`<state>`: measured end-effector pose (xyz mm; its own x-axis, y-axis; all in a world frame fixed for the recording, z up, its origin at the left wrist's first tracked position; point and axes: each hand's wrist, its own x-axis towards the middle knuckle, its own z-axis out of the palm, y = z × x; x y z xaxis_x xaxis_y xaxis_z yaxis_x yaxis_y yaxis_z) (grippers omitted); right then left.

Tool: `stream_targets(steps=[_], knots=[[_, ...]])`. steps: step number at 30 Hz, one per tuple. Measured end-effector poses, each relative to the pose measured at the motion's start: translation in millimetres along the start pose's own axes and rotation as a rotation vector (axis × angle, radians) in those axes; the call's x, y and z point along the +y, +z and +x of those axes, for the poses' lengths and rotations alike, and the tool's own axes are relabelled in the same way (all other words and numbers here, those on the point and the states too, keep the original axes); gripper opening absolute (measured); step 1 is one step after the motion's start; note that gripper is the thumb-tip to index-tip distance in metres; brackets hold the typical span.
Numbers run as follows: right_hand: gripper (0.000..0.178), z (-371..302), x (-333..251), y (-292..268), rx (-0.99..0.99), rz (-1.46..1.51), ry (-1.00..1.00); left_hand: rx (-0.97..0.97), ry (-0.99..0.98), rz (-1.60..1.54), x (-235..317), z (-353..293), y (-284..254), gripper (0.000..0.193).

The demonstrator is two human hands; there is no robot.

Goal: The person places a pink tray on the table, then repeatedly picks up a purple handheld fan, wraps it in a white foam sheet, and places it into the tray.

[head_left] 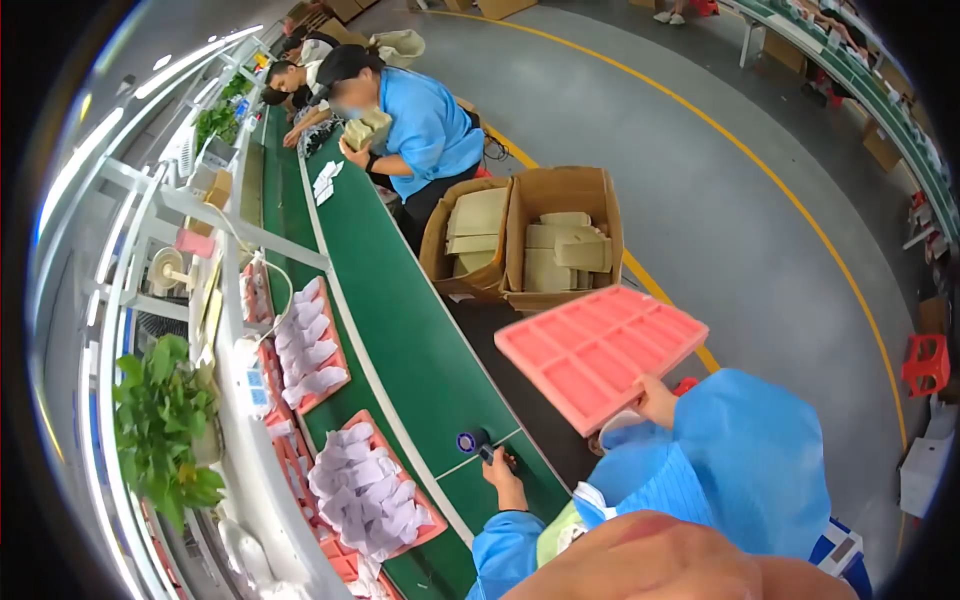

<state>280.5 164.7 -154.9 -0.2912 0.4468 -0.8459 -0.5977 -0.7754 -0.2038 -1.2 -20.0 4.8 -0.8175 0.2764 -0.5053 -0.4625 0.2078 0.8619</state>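
My left hand (pixel 507 484) is closed around a dark handheld device (pixel 484 447) with a round, purple-rimmed end, low over the green conveyor belt (pixel 400 290). My right hand (pixel 656 401) grips the near edge of a pink compartment tray (pixel 602 352). Tilted and raised to the right of the belt, that tray shows bare compartments. To the left of my left hand, a pink tray (pixel 428 520) bears several items in white wrapping (pixel 365 490). Beyond it lies another pink tray (pixel 338 350) with similar wrapped items.
Two cardboard boxes (pixel 565 180) holding tan moulded pieces (pixel 575 245) stand right of the belt. Past them, a co-worker in blue (pixel 430 125) holds tan pieces. A leafy plant (pixel 165 425) and a white frame (pixel 255 235) line the left side. A red stool (pixel 925 363) stands far right.
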Motion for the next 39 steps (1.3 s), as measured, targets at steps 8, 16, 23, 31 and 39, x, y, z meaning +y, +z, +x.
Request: stream_targets(steps=[8,16,23,31,39], knots=[[0.052,-105,13,192,-0.461,-0.756,-0.297,0.226,0.278,-0.096,69,-97,-22,0.018],[0.047,-58,162,230,-0.525,-1.611,-0.212,0.398,0.273,0.099,30,-125,-68,0.02],[0.046,-55,147,208,-0.617,-1.795,0.111,0.444,0.219,0.139,19,-144,-67,0.021],[0.029,-43,123,224,-0.639,-1.387,-0.575,0.515,0.129,0.112,39,-166,-50,0.024],[0.022,-26,98,227,-0.762,-1.183,-0.286,0.672,0.076,-0.026,23,-169,-54,0.023]])
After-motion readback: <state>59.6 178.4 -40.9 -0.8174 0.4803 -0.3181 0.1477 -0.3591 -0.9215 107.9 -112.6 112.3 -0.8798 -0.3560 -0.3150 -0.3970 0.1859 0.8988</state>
